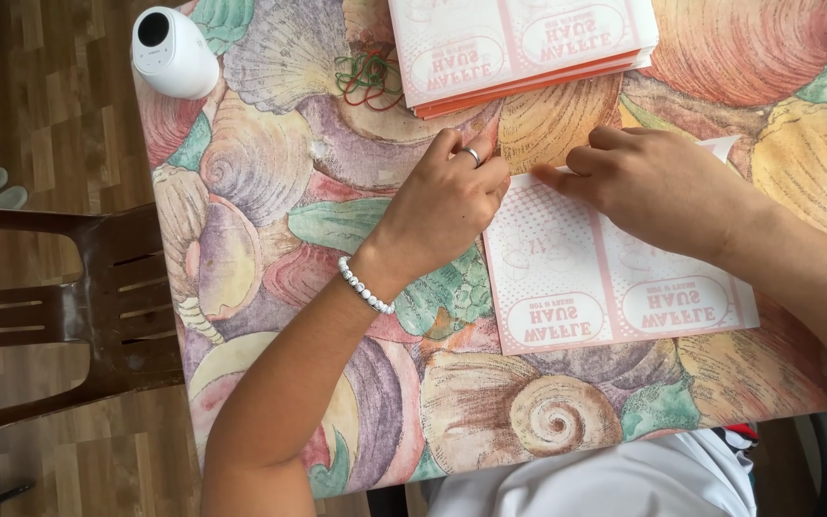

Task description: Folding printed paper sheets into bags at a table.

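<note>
A flat pink-and-white printed paper sheet (593, 287) lies on the seashell-patterned tablecloth (270, 191). My left hand (447, 206), with a ring and a white bead bracelet, is curled with its fingertips pinching the sheet's top left corner. My right hand (658, 187) lies palm down on the sheet's upper edge, fingers pointing left and pressing the paper flat. A folded-up corner of the sheet (727, 146) sticks out behind my right hand.
A stack of the same pink sheets (519, 43) sits at the table's far edge. Red and green rubber bands (368, 77) lie next to it. A small white rounded camera device (172, 53) stands at the far left corner. A brown wooden chair (69, 306) stands left.
</note>
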